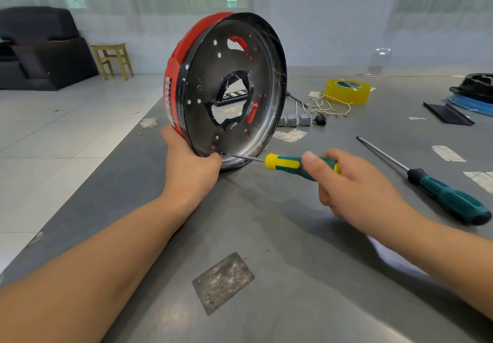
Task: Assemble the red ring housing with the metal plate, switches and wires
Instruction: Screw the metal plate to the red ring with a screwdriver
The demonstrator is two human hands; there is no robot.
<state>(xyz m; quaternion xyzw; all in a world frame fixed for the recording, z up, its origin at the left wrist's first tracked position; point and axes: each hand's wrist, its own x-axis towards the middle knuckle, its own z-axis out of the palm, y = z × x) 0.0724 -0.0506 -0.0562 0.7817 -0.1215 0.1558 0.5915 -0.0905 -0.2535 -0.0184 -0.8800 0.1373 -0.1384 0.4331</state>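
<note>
Grey and scuffed, the surface (293,249) carries the red ring housing (181,57) stood on edge with the metal plate (229,65) seated in it, while the switches (296,119) and wires (330,106) lie well behind, not yet fitted. Left hand (190,166) grips the housing's lower rim, fingers curled round it; right hand (346,182) pinches the yellow-green screwdriver (290,165), its tip at a hole low on the plate. Fastening the plate seems the step in hand, and next calls for steady turning with the tip kept square.
</note>
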